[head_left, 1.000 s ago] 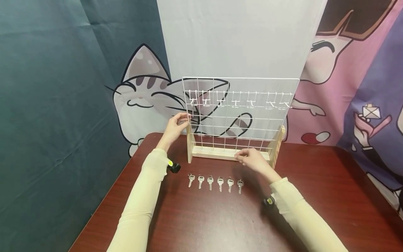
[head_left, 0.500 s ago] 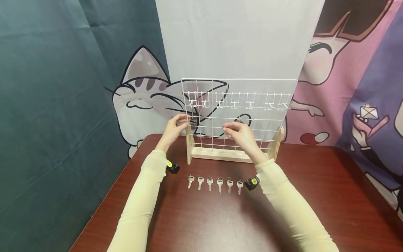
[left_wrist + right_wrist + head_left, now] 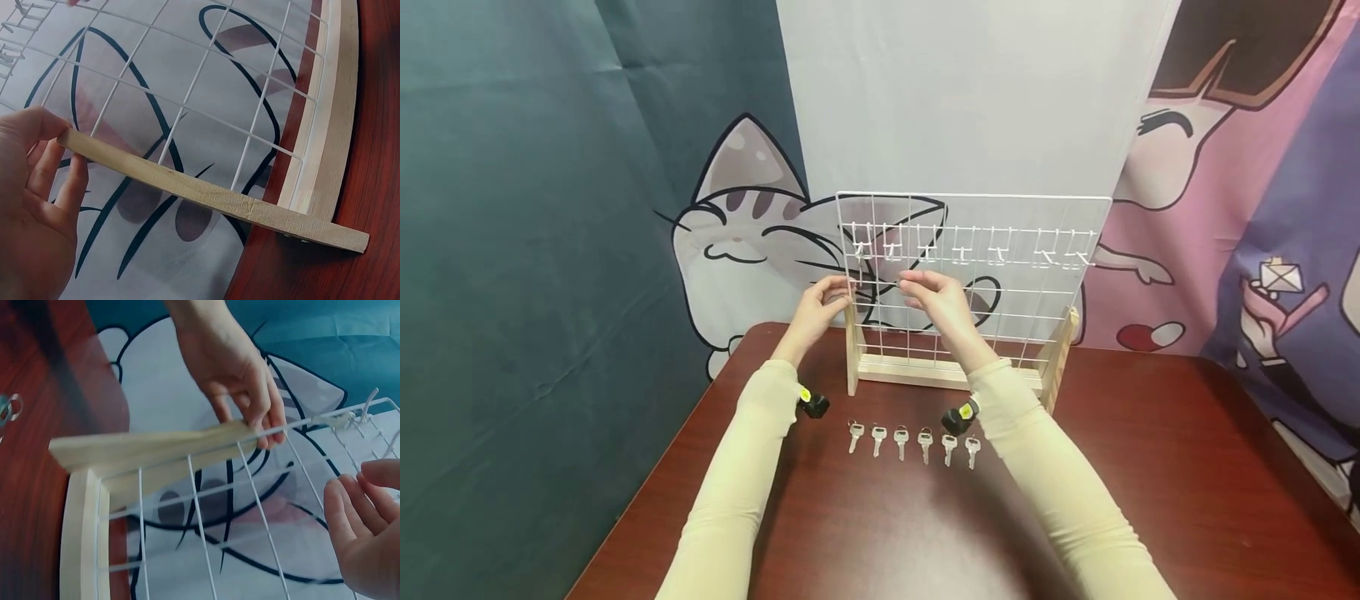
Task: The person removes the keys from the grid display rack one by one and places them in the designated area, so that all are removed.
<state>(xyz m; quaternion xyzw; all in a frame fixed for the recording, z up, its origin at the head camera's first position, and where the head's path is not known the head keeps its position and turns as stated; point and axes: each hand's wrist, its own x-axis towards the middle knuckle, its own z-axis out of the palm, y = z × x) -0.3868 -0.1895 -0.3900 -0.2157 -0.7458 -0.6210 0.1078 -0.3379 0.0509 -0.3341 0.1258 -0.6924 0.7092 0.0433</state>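
Note:
A white wire grid rack (image 3: 973,197) stands upright in a wooden base, with a row of white hooks (image 3: 962,252) near its top. My left hand (image 3: 816,312) holds the top end of the rack's left wooden upright (image 3: 187,184), thumb on one side and fingers round the other. In front of the grid, a little below the left hooks, is my right hand (image 3: 942,302). Its fingers are loosely bent, with nothing visible between them in the right wrist view. A key (image 3: 861,265) hangs from the leftmost hook. Several silver keys (image 3: 901,442) lie in a row on the table.
The reddish-brown table (image 3: 880,533) carries the rack towards its back edge. Behind it hangs a backdrop cloth (image 3: 970,100) with cartoon figures. The key row lies in front of the base, below the right forearm's wrist camera (image 3: 958,417).
My right hand has risen from near the rack's base and moved left, up to the grid below the hooks. The left hand keeps its hold on the upright.

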